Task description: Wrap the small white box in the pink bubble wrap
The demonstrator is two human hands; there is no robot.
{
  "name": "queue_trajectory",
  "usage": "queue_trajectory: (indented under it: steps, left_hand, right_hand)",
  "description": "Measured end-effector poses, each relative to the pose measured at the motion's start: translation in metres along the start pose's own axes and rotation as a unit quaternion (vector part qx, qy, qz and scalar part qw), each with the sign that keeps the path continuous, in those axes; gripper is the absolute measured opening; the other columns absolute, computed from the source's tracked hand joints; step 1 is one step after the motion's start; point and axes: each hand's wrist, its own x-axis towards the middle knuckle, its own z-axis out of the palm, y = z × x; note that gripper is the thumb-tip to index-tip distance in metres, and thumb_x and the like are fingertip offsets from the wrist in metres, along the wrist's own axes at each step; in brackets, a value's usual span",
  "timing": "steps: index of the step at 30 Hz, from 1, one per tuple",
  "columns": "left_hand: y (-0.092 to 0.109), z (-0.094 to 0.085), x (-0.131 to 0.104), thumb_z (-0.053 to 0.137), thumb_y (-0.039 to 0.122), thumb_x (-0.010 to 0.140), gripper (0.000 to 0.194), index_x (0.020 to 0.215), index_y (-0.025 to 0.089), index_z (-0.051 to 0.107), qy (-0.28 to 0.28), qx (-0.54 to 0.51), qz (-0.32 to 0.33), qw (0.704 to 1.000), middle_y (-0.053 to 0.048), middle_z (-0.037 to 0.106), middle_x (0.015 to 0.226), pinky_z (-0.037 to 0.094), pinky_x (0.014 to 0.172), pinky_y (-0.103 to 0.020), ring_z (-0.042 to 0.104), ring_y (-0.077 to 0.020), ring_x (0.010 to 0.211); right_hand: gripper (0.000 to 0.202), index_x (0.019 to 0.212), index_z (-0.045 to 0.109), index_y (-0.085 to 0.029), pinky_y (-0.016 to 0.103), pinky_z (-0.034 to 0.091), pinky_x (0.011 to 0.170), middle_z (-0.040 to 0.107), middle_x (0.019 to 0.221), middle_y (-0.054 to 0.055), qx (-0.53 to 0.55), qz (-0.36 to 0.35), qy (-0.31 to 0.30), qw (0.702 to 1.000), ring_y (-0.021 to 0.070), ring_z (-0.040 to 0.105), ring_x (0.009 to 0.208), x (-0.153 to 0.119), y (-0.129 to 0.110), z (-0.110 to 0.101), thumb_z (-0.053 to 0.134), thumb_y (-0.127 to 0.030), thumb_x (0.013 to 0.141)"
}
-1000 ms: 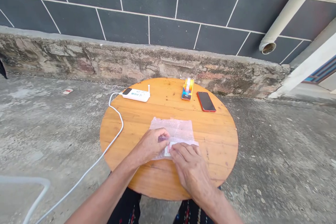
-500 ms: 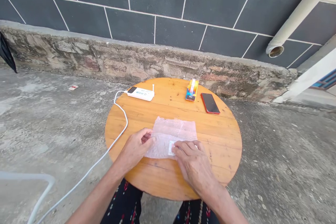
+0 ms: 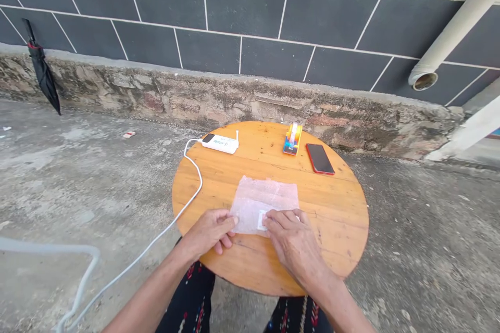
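A pinkish translucent sheet of bubble wrap [image 3: 269, 195] lies folded on the round wooden table [image 3: 339, 218]. My left hand [image 3: 213, 230] pinches its lower left corner between thumb and fingers. On the lower part of the wrap, my right hand [image 3: 291, 234] rests palm down, fingers bent and close together over a small white packet or label [image 3: 261, 220]. The fingers of that hand partly cover the small piece, and whether they grip it cannot be seen.
At the table's back stand a white device [image 3: 221, 143] with a white cable [image 3: 156, 237], a yellow and blue tape dispenser [image 3: 292, 139] and a red-edged phone [image 3: 320, 159]. A black umbrella [image 3: 45, 78] leans on the wall at left.
My left hand has moved down to the wrap's lower left corner and closed on it. My right hand stays over the small white piece. The whole view has shifted left.
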Motion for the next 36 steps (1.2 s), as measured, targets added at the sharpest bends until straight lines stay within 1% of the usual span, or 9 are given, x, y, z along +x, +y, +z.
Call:
queue_trajectory:
  steps: [2,7,11,17,22,29,32,34,36]
  left_hand:
    - [-0.003,0.005,0.003,0.055,0.051,0.075,0.038,0.076,0.013,0.057,0.024,-0.004,0.008,1.000,-0.003,0.063,0.061,0.040,0.040,-0.017,0.058,-0.0111,0.047]
    - [-0.005,0.020,0.007,0.054,0.040,0.076,0.028,0.064,0.016,0.049,0.126,-0.020,-0.002,0.992,-0.001,0.061,0.051,0.035,0.039,-0.016,0.052,-0.0083,0.037]
    - [0.000,0.029,0.008,0.055,0.033,0.075,0.021,0.063,0.018,0.047,0.170,0.012,-0.001,0.985,0.004,0.055,0.047,0.035,0.036,-0.016,0.054,-0.0100,0.038]
    - [-0.003,0.035,0.015,0.056,0.027,0.071,0.017,0.062,0.019,0.045,0.200,0.058,0.010,0.978,0.007,0.049,0.045,0.036,0.033,-0.017,0.055,-0.0119,0.039]
    - [-0.009,0.037,0.016,0.051,0.028,0.073,0.015,0.063,0.021,0.043,0.216,0.077,0.025,0.973,0.006,0.051,0.049,0.036,0.035,-0.018,0.058,-0.0134,0.042]
    - [-0.008,0.037,0.012,0.048,0.025,0.072,0.012,0.063,0.021,0.042,0.214,0.066,0.026,0.974,0.005,0.053,0.048,0.036,0.037,-0.019,0.058,-0.0143,0.044]
    - [-0.008,0.037,0.011,0.048,0.024,0.071,0.012,0.062,0.021,0.041,0.212,0.053,0.023,0.976,0.005,0.051,0.046,0.037,0.037,-0.019,0.060,-0.0154,0.045]
    - [-0.009,0.037,0.011,0.048,0.025,0.071,0.013,0.062,0.021,0.040,0.214,0.048,0.027,0.975,0.006,0.050,0.046,0.038,0.036,-0.018,0.061,-0.0157,0.046]
    - [-0.011,0.037,0.011,0.048,0.026,0.072,0.013,0.063,0.021,0.040,0.218,0.045,0.033,0.974,0.006,0.049,0.046,0.036,0.035,-0.018,0.060,-0.0153,0.045]
  right_hand:
    - [0.019,0.100,0.061,-0.020,0.038,0.032,0.088,0.063,0.107,0.005,0.001,-0.004,0.001,1.000,0.0205,0.053,0.096,0.000,0.002,0.001,0.052,-0.009,0.088]
    - [0.017,0.098,0.061,-0.020,0.038,0.031,0.086,0.063,0.105,0.004,0.009,-0.009,-0.005,1.000,0.0212,0.053,0.094,0.001,0.005,0.000,0.051,-0.009,0.088]
    - [0.017,0.096,0.061,-0.019,0.038,0.031,0.085,0.063,0.103,0.004,0.011,-0.015,-0.008,1.000,0.0209,0.052,0.091,0.002,0.006,-0.001,0.052,-0.008,0.088]
    - [0.016,0.093,0.062,-0.019,0.038,0.031,0.082,0.063,0.098,0.003,-0.008,-0.021,-0.007,1.000,0.0208,0.052,0.087,0.004,0.005,0.000,0.055,-0.007,0.085]
    - [0.018,0.095,0.062,-0.020,0.038,0.031,0.081,0.063,0.095,0.004,-0.036,-0.036,-0.023,0.998,0.0215,0.053,0.087,0.010,0.006,-0.004,0.057,-0.008,0.083]
    - [0.018,0.097,0.063,-0.022,0.039,0.032,0.083,0.062,0.094,0.004,-0.059,-0.086,-0.033,0.994,0.0216,0.054,0.086,0.017,0.011,-0.007,0.060,-0.011,0.084]
    - [0.019,0.098,0.064,-0.023,0.039,0.034,0.082,0.062,0.102,0.005,-0.049,-0.088,-0.026,0.995,0.0224,0.054,0.089,0.015,0.014,-0.006,0.062,-0.011,0.083]
    - [0.020,0.099,0.065,-0.023,0.039,0.035,0.082,0.058,0.114,0.007,-0.040,-0.082,-0.021,0.996,0.0230,0.054,0.092,0.014,0.016,-0.006,0.062,-0.011,0.082]
    - [0.021,0.100,0.065,-0.023,0.038,0.036,0.082,0.055,0.120,0.009,-0.028,-0.077,-0.020,0.996,0.0233,0.054,0.096,0.013,0.017,-0.007,0.063,-0.012,0.082]
